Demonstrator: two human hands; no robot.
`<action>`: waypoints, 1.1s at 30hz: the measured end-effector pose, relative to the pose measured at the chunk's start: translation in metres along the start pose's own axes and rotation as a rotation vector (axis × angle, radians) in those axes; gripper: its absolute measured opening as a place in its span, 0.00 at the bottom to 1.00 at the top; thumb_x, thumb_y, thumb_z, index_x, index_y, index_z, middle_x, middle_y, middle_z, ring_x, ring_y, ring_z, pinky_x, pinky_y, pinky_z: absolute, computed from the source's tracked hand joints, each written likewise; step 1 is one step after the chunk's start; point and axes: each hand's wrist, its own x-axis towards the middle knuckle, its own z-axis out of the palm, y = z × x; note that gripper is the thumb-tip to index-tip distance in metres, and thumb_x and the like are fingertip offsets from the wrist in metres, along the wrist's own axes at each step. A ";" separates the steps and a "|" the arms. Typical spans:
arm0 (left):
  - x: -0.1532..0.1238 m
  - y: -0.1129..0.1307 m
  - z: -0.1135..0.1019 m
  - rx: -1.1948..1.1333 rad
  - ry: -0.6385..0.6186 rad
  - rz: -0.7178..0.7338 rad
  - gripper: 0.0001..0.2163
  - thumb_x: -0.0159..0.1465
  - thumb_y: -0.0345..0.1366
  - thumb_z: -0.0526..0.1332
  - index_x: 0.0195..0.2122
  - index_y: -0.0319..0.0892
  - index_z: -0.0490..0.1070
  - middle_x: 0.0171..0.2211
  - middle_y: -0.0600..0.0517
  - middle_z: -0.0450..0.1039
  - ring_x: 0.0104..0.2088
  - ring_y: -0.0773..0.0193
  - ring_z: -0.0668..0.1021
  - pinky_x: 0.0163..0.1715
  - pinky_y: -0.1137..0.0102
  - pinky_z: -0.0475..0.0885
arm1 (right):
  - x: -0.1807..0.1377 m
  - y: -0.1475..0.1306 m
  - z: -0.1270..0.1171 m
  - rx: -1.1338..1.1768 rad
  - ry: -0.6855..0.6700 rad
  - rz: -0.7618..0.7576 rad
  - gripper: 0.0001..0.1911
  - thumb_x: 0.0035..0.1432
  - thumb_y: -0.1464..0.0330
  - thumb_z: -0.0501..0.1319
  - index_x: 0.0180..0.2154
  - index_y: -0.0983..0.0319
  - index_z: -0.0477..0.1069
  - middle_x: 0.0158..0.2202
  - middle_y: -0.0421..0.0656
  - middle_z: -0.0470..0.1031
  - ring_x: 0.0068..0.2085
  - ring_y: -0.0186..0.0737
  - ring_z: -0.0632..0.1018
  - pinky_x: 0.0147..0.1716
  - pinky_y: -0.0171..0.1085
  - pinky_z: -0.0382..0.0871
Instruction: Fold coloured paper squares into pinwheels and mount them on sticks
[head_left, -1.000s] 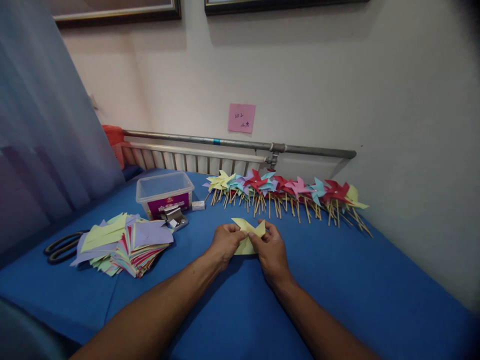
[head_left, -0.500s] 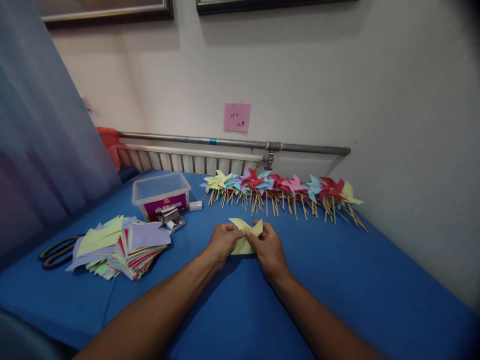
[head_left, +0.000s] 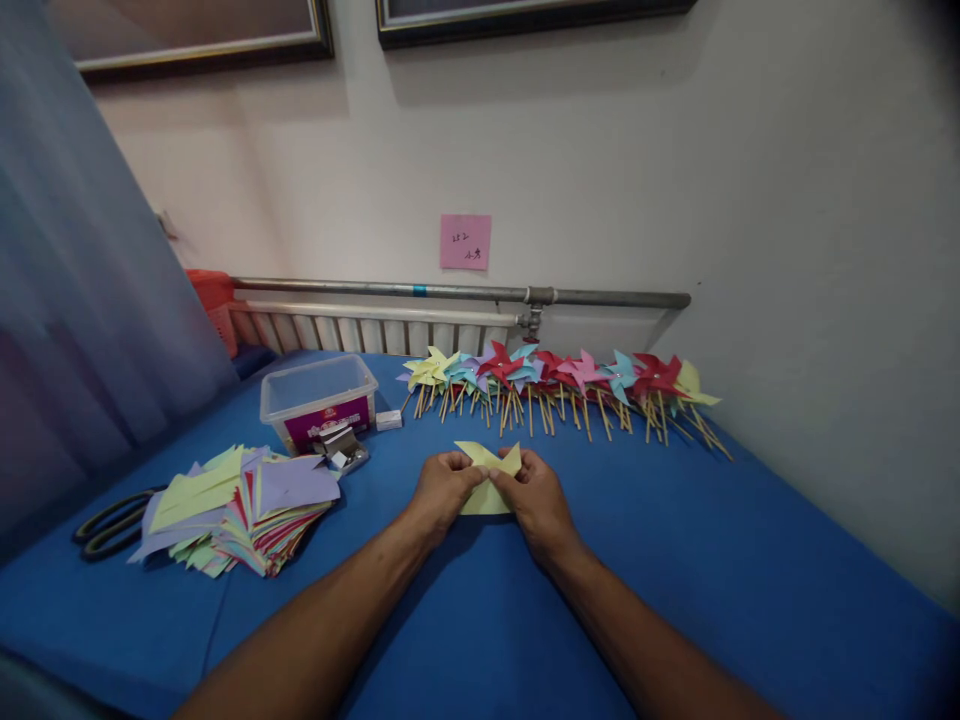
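Note:
A yellow sheet of paper (head_left: 484, 500), with corners bent in toward its middle, is pinched between both my hands above the blue cloth. My left hand (head_left: 444, 493) grips its left side, thumb pressed near the centre. From the right, my right hand (head_left: 537, 500) holds the other side, and the two thumbs nearly meet. My curled fingers behind the sheet are mostly hidden. Beyond the hands, a row of finished paper pinwheels (head_left: 501, 364) on thin sticks lies along the back.
Left of my arms lie a pile of coloured paper sheets (head_left: 300, 485) and black-handled scissors (head_left: 112, 525). Behind them stand a clear plastic tub (head_left: 319, 380), an opened small box (head_left: 345, 448) and a small white box (head_left: 388, 420). A radiator (head_left: 375, 330) runs along the wall.
The camera view has shifted slightly, so the surroundings sit a little lower and further left. Both hands keep their pinch on the yellow paper, with almost no movement.

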 end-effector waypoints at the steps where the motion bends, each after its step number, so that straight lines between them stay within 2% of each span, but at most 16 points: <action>1: 0.000 0.000 0.000 0.006 0.002 0.002 0.12 0.46 0.36 0.73 0.21 0.42 0.68 0.15 0.58 0.67 0.17 0.70 0.66 0.19 0.74 0.58 | 0.000 0.000 0.000 0.000 -0.002 0.002 0.25 0.42 0.60 0.73 0.42 0.60 0.72 0.29 0.39 0.80 0.27 0.41 0.78 0.28 0.38 0.69; 6: 0.001 0.000 0.000 0.010 0.016 0.000 0.12 0.46 0.35 0.72 0.20 0.42 0.67 0.14 0.58 0.66 0.15 0.71 0.65 0.17 0.74 0.57 | -0.002 -0.005 0.000 0.039 -0.049 0.021 0.24 0.42 0.61 0.73 0.42 0.60 0.71 0.28 0.37 0.79 0.27 0.39 0.77 0.28 0.37 0.68; 11: 0.001 0.000 0.001 0.010 0.010 -0.004 0.12 0.47 0.35 0.72 0.20 0.42 0.67 0.14 0.57 0.66 0.15 0.71 0.64 0.17 0.74 0.57 | -0.002 -0.006 0.000 0.125 -0.056 0.035 0.25 0.44 0.60 0.72 0.44 0.60 0.71 0.31 0.39 0.81 0.27 0.39 0.77 0.29 0.37 0.69; 16: -0.001 0.002 0.000 0.028 0.001 -0.021 0.12 0.47 0.34 0.71 0.20 0.41 0.67 0.14 0.57 0.66 0.15 0.71 0.64 0.17 0.74 0.57 | -0.002 -0.007 -0.002 0.068 -0.022 0.020 0.25 0.43 0.61 0.73 0.44 0.59 0.71 0.30 0.39 0.81 0.27 0.40 0.78 0.28 0.37 0.70; 23: -0.003 0.006 0.000 -0.014 -0.026 -0.057 0.11 0.43 0.33 0.72 0.20 0.41 0.68 0.16 0.54 0.70 0.16 0.68 0.68 0.19 0.73 0.61 | 0.000 -0.008 -0.004 0.017 -0.078 0.018 0.25 0.45 0.61 0.72 0.45 0.59 0.70 0.31 0.40 0.80 0.28 0.41 0.79 0.29 0.38 0.71; 26: -0.003 0.006 0.001 -0.123 0.022 -0.060 0.11 0.42 0.33 0.71 0.19 0.41 0.68 0.16 0.53 0.71 0.17 0.67 0.70 0.21 0.72 0.64 | -0.003 -0.009 -0.003 -0.045 -0.073 -0.112 0.28 0.51 0.60 0.67 0.53 0.58 0.66 0.40 0.45 0.81 0.37 0.46 0.82 0.37 0.43 0.76; 28: -0.002 0.006 0.001 -0.231 0.050 -0.046 0.12 0.41 0.32 0.71 0.19 0.41 0.67 0.17 0.53 0.71 0.18 0.67 0.71 0.22 0.72 0.66 | -0.008 -0.011 -0.003 -0.184 -0.064 -0.281 0.28 0.54 0.63 0.65 0.56 0.57 0.65 0.49 0.48 0.79 0.47 0.48 0.81 0.47 0.48 0.76; 31: 0.001 0.007 -0.001 -0.346 0.096 -0.009 0.13 0.40 0.32 0.71 0.19 0.41 0.66 0.17 0.55 0.70 0.19 0.67 0.72 0.23 0.72 0.67 | -0.017 -0.012 -0.004 -0.488 -0.087 -0.572 0.23 0.56 0.70 0.62 0.54 0.54 0.68 0.60 0.49 0.71 0.60 0.51 0.74 0.59 0.54 0.69; 33: 0.003 0.008 -0.002 -0.383 0.118 0.003 0.12 0.41 0.31 0.72 0.19 0.40 0.66 0.18 0.55 0.70 0.20 0.67 0.72 0.25 0.71 0.68 | -0.021 -0.011 -0.004 -0.650 -0.118 -0.708 0.21 0.55 0.72 0.61 0.51 0.54 0.70 0.65 0.50 0.66 0.66 0.53 0.68 0.63 0.57 0.64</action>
